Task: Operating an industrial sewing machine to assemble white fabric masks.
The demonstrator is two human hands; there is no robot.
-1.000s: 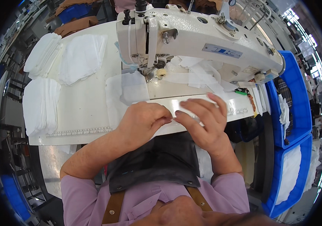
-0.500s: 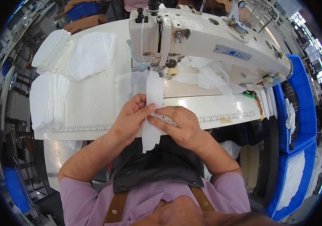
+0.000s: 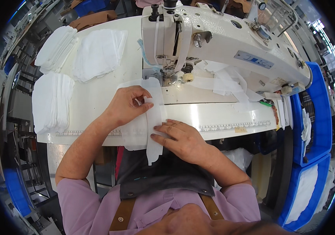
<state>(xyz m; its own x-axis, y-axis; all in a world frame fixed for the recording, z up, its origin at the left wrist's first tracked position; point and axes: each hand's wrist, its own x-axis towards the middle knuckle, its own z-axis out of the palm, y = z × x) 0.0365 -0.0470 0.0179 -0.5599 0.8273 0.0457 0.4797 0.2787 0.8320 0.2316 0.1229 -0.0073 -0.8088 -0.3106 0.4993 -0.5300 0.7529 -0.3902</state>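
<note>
A long white fabric strip (image 3: 154, 117) lies lengthwise in front of the sewing machine's needle area (image 3: 169, 78), its ragged near end hanging past the table edge. Beneath it and to its left is a thin white fabric piece (image 3: 134, 137), partly covered by my left arm. My left hand (image 3: 130, 102) pinches the strip's left edge between thumb and fingers, close to the machine. Nearer to me, my right hand (image 3: 183, 140) rests with fingers stretched out and slightly apart on the strip's right edge.
Stacks of white fabric pieces (image 3: 51, 103) stand on the left of the white table (image 3: 97, 102). White scraps (image 3: 230, 80) lie under the machine arm (image 3: 230, 47). A printed ruler (image 3: 234, 126) runs along the front edge. Blue bins (image 3: 319, 117) stand at the right.
The strip has come away from the needle area toward me, and the fabric piece now lies under it. My left hand has moved up and left; my right hand has flattened slightly lower.
</note>
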